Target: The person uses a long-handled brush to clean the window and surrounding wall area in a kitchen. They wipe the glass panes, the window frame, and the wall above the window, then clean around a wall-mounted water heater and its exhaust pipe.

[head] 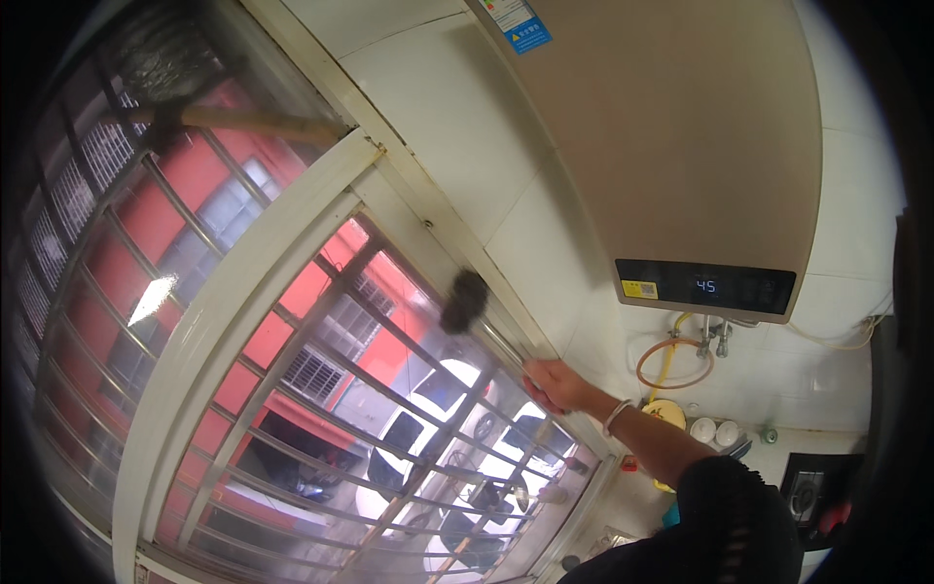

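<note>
My right hand (558, 383), with a light bangle on the wrist, is closed around the metal handle of a scrubbing brush (467, 301). The brush's dark, fuzzy round head lies over the inner edge of the white window frame (408, 193), beside the pane; whether it presses on the frame cannot be told. Through the window pane (387, 292), metal security bars (343, 409) show outside. My left hand is out of view.
A water heater (693, 160) with a lit display hangs on the tiled wall at right, hoses and valves (713, 339) below it. Lower right are a yellow plate (665, 413), white cups (715, 431) and a gas stove (806, 489). Parked cars (438, 394) show outside.
</note>
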### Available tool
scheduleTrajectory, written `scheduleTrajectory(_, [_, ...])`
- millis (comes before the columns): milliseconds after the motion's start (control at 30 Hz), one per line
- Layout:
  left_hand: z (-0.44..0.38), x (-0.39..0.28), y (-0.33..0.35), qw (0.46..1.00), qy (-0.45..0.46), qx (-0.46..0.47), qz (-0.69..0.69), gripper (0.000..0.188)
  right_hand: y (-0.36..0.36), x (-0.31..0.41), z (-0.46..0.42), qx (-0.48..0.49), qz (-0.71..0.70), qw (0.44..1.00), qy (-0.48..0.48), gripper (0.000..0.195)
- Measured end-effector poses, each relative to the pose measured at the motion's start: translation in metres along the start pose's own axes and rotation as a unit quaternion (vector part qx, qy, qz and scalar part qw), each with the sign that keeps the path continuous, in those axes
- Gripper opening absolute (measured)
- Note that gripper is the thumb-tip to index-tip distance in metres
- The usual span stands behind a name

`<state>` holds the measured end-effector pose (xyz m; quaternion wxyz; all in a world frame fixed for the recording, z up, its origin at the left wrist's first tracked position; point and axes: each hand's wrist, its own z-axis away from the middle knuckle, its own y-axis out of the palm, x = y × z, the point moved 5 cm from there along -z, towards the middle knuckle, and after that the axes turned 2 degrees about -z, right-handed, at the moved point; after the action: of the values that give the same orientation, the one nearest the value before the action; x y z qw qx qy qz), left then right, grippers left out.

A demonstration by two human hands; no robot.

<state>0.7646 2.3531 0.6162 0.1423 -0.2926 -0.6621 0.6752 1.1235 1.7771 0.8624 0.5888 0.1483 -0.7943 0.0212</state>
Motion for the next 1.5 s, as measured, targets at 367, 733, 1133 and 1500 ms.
scheduleTrajectory(367, [0.018, -0.093, -0.082, 0.991, 0.13, -0.01, -0.016, 0.044, -0.001, -0.019, 0.027, -0.015, -0.018, 0.999, 0.046, 0.04])
scheduleTrajectory(733, [0.144, -0.286, -0.43, 0.678, 0.352, -0.632, 0.13, 0.043, 0.079, 0.111, -0.064, -0.115, 0.214, 0.925, -0.292, 0.022])
scheduleTrajectory(1133, [0.054, -0.293, -0.504, 0.715, 0.371, -0.592, 0.002, 0.055, 0.055, 0.098, -0.126, -0.25, 0.115, 0.92, -0.279, 0.016])
scheduleTrajectory(1500, [0.068, -0.298, -0.502, 0.701, 0.404, -0.588, -0.003, 0.061, 0.115, 0.12, -0.08, -0.225, 0.094, 0.904, -0.351, 0.008])
